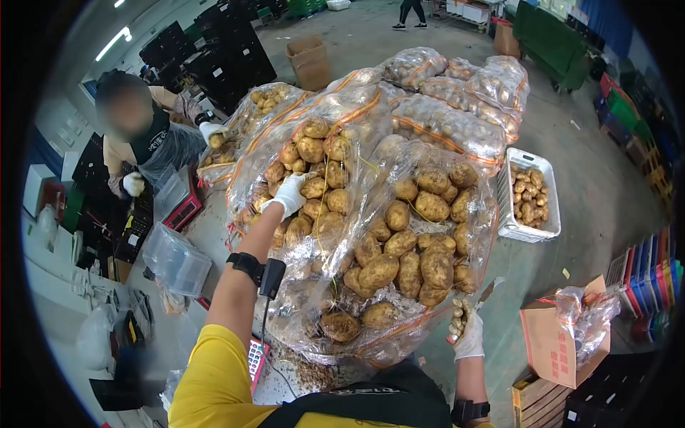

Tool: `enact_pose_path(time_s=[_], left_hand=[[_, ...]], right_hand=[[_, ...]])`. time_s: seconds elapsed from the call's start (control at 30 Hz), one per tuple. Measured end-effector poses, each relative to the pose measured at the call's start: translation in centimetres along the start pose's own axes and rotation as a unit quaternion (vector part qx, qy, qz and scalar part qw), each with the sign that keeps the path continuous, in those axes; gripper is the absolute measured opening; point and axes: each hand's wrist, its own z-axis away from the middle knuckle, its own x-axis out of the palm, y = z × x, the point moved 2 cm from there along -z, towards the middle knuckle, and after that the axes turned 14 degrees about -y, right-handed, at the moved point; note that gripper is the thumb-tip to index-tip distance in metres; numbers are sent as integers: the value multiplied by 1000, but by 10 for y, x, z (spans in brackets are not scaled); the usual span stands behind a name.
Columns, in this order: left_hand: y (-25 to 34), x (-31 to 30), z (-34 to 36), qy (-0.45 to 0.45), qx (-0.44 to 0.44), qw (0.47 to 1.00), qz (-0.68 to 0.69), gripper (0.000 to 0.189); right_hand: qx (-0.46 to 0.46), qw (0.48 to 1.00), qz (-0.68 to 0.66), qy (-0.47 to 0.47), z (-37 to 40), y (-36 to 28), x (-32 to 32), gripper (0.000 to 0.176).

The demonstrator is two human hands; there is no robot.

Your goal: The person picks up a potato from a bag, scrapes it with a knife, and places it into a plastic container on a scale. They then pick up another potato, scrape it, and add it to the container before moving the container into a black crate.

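Note:
My left hand [289,194], in a white glove, reaches into an open clear plastic bag of potatoes [311,149]. Its fingertips lie against the potatoes, partly hidden among them. Nearer to me, a second open bag holds large potatoes [379,272] with loose dirt between them. At the right edge of this bag, my right hand [467,334], gloved too, is closed around a knife [490,291] with its blade pointing up and away. A pale, lumpy thing lies at the fingers of that hand; I cannot make out what it is.
Across the table at the left, a co-worker [153,146] holds a potato. Full bags [449,121] lie at the back. To the right are a white crate [507,207] of potatoes, a cardboard box [546,346] and stacked crates. A clear bin [176,260] stands at left.

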Motion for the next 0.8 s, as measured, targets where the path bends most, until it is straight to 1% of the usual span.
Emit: enact_pose_path(time_s=[0.03,0.07,0.1,0.13,0.17,0.2,0.23,0.27,0.3,0.33,0.43,0.47,0.53,0.57,0.6,0.63,0.67,0.7,0.73,0.8], left_hand=[[-11,2,4,-10,15,990,137,72],[-25,6,12,-19,28,962,270,69],[-36,11,19,-25,41,916,397,67],[-21,6,45,-38,-45,822,567,53],[-29,14,56,-55,-8,756,652,49],[-44,23,67,-72,30,681,728,45],[-42,25,85,-87,67,596,795,42],[-37,32,103,-66,106,580,805,43],[-12,27,128,-44,145,563,812,45],[7,28,147,-69,142,448,880,45],[38,46,195,-128,216,387,887,44],[45,55,207,-143,205,385,888,45],[65,75,232,-90,175,401,895,46],[73,86,242,-66,160,407,897,46],[75,102,247,-60,141,423,893,45],[81,112,254,-59,124,422,896,45],[88,121,261,-58,107,421,899,44],[95,129,267,-57,90,421,901,43],[103,137,272,-56,74,421,902,43],[118,151,278,4,44,440,897,44]], right_hand=[[0,1000,4,-1,-1,0,2,28],[-1,1000,10,-2,0,0,5,28],[-2,1000,16,-5,1,-1,10,29],[-3,1000,22,-9,1,-2,16,29],[-6,999,28,-14,2,-2,21,27],[-7,999,34,-19,3,-2,26,25],[-9,999,41,-23,4,-2,30,24],[-4,997,76,-29,7,-2,36,22],[1,993,111,-36,10,-1,43,21],[8,988,147,-43,12,1,51,19],[29,966,231,-109,20,14,77,17],[25,957,254,-142,29,17,91,16],[30,937,283,-202,40,28,109,16],[22,917,326,-231,44,34,117,16],[22,901,349,-258,54,37,130,16],[10,879,379,-288,58,44,138,19],[1,874,374,-309,64,51,145,21],[-16,853,403,-331,72,55,156,23],[-82,823,458,-326,66,67,155,25],[-212,740,560,-305,59,87,150,28]])
